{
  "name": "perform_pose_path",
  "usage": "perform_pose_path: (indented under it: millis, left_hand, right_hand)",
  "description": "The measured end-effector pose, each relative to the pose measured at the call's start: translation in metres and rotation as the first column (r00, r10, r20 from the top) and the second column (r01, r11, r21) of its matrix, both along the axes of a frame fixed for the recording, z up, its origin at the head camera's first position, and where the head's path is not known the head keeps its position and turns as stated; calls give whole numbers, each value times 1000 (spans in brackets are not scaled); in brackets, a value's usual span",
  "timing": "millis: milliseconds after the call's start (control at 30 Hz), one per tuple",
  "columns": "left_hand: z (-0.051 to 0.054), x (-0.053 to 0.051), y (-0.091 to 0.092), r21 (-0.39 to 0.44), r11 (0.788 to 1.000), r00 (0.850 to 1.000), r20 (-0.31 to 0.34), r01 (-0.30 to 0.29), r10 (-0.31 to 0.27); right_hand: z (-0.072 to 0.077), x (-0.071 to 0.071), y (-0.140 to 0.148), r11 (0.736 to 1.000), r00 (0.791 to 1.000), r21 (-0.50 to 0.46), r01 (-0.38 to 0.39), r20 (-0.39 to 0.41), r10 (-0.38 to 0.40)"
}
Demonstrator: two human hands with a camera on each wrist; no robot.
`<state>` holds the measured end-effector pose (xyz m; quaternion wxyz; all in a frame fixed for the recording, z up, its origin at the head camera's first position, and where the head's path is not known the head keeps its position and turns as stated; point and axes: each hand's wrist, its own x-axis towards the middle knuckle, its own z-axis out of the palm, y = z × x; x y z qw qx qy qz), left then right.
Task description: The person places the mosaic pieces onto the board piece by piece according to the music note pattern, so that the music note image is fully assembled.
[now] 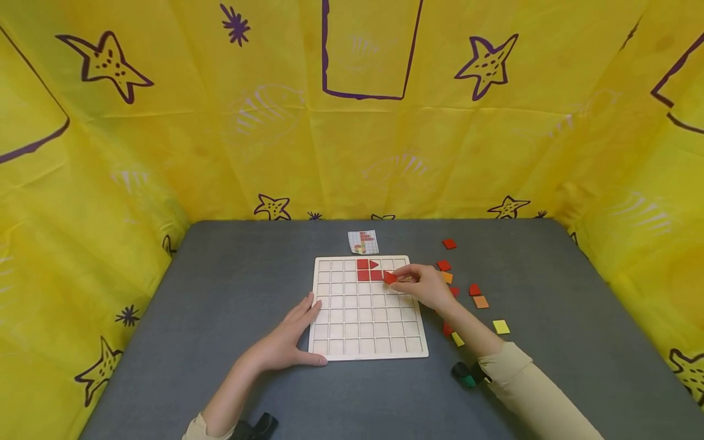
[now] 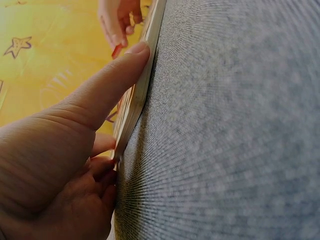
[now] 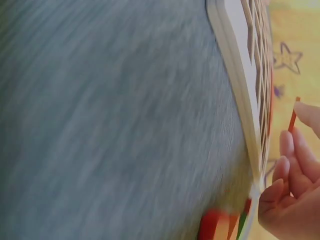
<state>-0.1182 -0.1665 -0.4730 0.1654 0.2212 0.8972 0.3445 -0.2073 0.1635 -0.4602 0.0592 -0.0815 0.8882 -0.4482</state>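
A pale wooden grid board (image 1: 352, 329) lies on the dark table, with several red tiles (image 1: 363, 275) in its upper cells, one of them pointed. My right hand (image 1: 420, 284) pinches another red tile (image 1: 389, 278) between thumb and fingers, over the board beside the row of red tiles. In the right wrist view this tile (image 3: 293, 117) is seen edge-on, tilted above the grid. My left hand (image 1: 288, 336) rests at the board's lower left corner, fingers on the left edge and thumb (image 2: 117, 75) along the near edge.
A small printed card (image 1: 363, 242) with a coloured grid pattern lies just behind the board. Several loose red, orange and yellow tiles, among them a yellow tile (image 1: 501, 327) and an orange tile (image 1: 481, 302), are scattered right of the board. A yellow curtain (image 1: 352, 159) surrounds the table.
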Motion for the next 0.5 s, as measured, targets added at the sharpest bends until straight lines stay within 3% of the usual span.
perform_pose_path:
  millis: [233, 500]
  left_hand:
    - [0, 0, 0, 0, 1000, 1000, 3, 1, -1]
    - [0, 1, 0, 3, 1000, 1000, 4, 6, -6]
  right_hand:
    - [-3, -3, -27, 992, 994, 76, -103, -38, 106]
    - [-7, -10, -43, 976, 983, 150, -160, -67, 172]
